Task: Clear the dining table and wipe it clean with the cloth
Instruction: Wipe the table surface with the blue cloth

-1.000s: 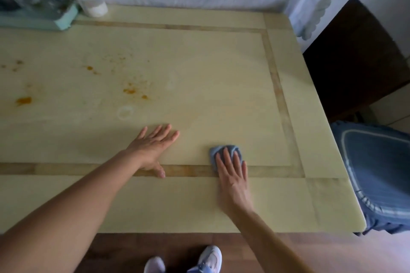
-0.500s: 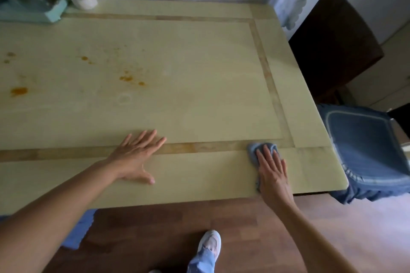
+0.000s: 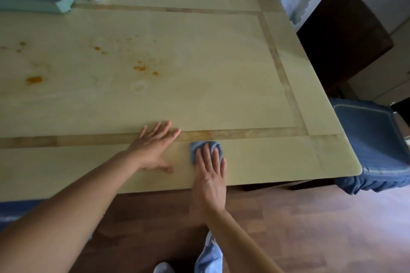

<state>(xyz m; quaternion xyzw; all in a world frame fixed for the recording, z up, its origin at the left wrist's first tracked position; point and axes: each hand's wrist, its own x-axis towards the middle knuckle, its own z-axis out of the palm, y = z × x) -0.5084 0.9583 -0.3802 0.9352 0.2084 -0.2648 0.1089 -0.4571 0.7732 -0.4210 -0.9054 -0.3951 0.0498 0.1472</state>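
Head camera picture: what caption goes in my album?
Right hand presses a blue cloth on the stained dining table; left hand rests flat beside it.

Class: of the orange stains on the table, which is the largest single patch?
The solid orange patch at the view's left; the others, including the cluster mid-table, are just small scattered specks.

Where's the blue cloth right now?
In the head view, the blue cloth sits on the table near its front edge, pressed flat under the right hand, just right of the left hand.
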